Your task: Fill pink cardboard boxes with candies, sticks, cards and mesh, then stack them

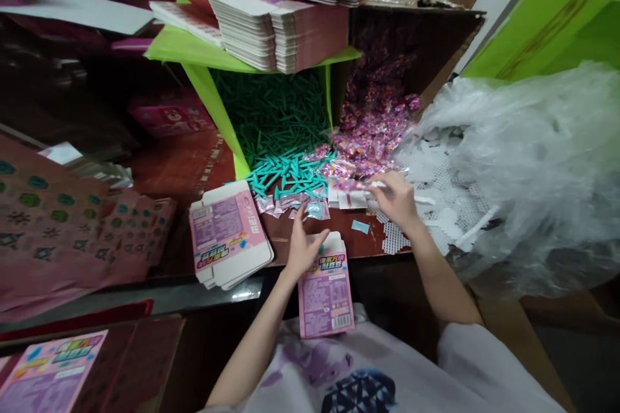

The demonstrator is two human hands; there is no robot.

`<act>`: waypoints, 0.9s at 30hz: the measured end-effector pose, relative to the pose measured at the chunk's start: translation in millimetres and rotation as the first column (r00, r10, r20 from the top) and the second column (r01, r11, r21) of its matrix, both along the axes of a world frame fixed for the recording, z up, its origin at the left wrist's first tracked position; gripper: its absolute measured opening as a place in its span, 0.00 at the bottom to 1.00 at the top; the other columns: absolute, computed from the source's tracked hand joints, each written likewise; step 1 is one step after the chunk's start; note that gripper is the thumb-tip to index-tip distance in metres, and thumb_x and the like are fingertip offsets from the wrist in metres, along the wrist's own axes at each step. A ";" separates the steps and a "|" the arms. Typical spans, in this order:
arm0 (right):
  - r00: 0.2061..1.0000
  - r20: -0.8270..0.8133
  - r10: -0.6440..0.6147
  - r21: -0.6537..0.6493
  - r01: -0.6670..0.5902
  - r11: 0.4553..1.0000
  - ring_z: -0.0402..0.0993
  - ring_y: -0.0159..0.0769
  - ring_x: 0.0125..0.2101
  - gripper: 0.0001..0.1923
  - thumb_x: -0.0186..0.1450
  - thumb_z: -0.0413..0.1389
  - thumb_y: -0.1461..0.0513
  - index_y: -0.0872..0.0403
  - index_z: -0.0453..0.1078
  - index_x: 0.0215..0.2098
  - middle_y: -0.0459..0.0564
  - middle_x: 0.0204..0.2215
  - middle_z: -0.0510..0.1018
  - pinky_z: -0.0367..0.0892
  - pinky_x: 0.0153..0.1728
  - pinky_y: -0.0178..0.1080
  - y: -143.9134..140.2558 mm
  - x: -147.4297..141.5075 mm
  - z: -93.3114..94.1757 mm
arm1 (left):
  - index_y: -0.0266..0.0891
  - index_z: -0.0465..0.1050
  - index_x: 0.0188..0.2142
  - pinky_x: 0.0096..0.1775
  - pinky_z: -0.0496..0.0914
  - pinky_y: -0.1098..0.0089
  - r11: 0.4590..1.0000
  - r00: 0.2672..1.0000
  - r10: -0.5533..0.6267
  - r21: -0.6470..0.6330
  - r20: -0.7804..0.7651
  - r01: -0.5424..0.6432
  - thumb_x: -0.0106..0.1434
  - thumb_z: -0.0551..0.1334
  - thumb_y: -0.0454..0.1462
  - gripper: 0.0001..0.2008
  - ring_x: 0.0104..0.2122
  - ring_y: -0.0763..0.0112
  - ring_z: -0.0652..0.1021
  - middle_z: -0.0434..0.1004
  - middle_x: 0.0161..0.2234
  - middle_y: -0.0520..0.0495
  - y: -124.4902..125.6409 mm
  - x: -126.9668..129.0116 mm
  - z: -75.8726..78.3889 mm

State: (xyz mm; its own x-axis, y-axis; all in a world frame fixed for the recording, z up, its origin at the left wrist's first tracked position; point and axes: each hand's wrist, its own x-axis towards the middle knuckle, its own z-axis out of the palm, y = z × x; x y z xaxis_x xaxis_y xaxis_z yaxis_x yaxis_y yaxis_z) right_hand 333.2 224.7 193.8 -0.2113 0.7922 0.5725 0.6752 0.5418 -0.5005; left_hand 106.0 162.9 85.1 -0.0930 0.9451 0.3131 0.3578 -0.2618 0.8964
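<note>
pink box (325,293) with barcode, printing too blurred to read

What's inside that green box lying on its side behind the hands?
The green box is packed with teal sticks, some spilling out onto the table. Whatever lies beneath or behind the pile is covered.

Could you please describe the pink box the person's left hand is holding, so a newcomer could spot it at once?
Start at the dark wooden table edge nearest the person. The left hand grips the top of an upright pink box, which hangs over that edge against the white shirt. Unlike the flat pink cartons stacked to its left, it is folded into shape, with a barcode at its lower end.
</note>
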 end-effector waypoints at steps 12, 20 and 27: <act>0.351 -0.906 -0.237 -0.277 -0.066 0.959 0.70 0.32 0.32 0.13 0.59 0.56 0.53 0.52 0.63 0.35 0.46 0.31 0.72 0.67 0.36 0.35 -13.7 -81.6 -69.1 | 0.38 0.62 0.42 0.38 0.70 0.70 0.975 0.939 0.183 -0.175 0.290 -0.136 0.52 0.67 0.42 0.21 0.36 0.70 0.75 0.73 0.36 0.49 -3.6 -59.7 -17.1; 0.359 -0.787 -0.501 -0.497 0.112 0.860 0.71 0.35 0.33 0.17 0.59 0.55 0.52 0.54 0.64 0.40 0.50 0.32 0.73 0.67 0.36 0.38 -47.2 -92.4 -154.6 | 0.38 0.68 0.42 0.40 0.69 0.68 0.984 0.993 0.049 -0.174 0.106 -0.030 0.52 0.66 0.42 0.19 0.38 0.66 0.76 0.75 0.37 0.47 -4.5 -67.1 -21.2; 0.481 -0.711 -0.513 -0.452 0.246 0.858 0.73 0.40 0.37 0.14 0.59 0.56 0.53 0.56 0.70 0.34 0.54 0.34 0.76 0.67 0.43 0.44 -63.0 -74.8 -171.2 | 0.42 0.74 0.37 0.39 0.67 0.67 0.951 0.904 -0.288 -0.201 -0.315 0.234 0.58 0.61 0.42 0.09 0.34 0.67 0.74 0.76 0.35 0.46 1.8 -57.2 -21.2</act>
